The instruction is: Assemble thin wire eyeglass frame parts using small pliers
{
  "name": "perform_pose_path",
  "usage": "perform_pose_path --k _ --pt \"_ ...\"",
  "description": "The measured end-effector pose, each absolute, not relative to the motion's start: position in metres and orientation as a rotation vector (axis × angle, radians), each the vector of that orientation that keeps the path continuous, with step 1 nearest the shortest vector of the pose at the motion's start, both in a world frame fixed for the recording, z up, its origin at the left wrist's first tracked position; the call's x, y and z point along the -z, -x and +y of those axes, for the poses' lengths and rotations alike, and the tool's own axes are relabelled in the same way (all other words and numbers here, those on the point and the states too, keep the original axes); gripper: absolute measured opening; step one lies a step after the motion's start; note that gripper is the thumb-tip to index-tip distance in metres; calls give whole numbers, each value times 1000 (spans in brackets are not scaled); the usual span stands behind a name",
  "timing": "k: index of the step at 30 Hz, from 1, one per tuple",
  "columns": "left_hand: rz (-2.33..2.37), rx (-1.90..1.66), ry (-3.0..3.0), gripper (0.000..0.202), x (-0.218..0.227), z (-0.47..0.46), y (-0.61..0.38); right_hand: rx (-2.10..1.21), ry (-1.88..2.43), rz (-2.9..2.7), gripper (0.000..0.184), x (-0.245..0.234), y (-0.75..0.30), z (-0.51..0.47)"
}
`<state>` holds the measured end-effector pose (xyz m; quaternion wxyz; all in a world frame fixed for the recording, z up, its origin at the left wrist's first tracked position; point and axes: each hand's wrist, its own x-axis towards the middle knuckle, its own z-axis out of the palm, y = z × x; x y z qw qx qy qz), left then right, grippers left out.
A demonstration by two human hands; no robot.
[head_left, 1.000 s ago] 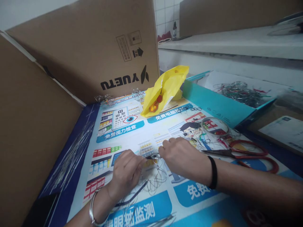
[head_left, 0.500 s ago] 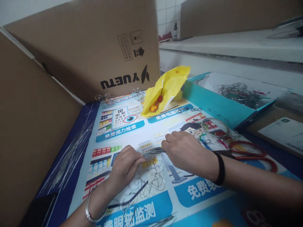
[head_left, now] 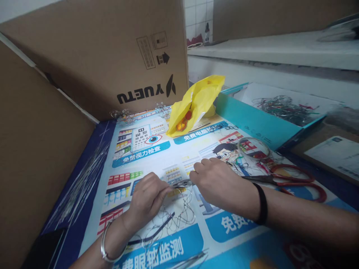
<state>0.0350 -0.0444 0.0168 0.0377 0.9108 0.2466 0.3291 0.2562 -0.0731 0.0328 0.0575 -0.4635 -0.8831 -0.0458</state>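
Note:
My right hand (head_left: pixel 220 183) is closed around a pair of pliers (head_left: pixel 184 183), their metal jaws pointing left and the handles hidden in my palm. Thumb against fingers, my left hand (head_left: pixel 147 198) pinches thin wire right at the jaw tips. Just below, looped wire pieces (head_left: pixel 179 215) spread over the printed sheet, and a dark strip (head_left: pixel 159 228) lies across them. Scissors with red handles (head_left: pixel 294 181) rest beside my right wrist, near a coil of wire (head_left: pixel 254 147).
A yellow bag (head_left: pixel 196 104) with orange beads stands behind my hands. The teal box (head_left: pixel 249 123) at right holds tangled wire (head_left: pixel 286 108). Straight wires (head_left: pixel 81 183) lie along the left edge. Cardboard (head_left: pixel 112 56) walls the back and left. More tools (head_left: pixel 190 261) lie at the front.
The pliers' jaws have turned slightly and sit a little lower between my hands. Both hands stay nearly in place; the view has shifted slightly.

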Motion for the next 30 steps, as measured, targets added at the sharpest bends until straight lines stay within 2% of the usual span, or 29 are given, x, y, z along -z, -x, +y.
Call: perform_pose_path --k 13,30 --pt "860 -976 -2748 10 -10 -46 -34 97 1412 -2644 5 -28 -255 -73" --pt "814 -1014 -2806 7 -6 -53 -37 294 1509 -2702 9 -36 -237 -82"
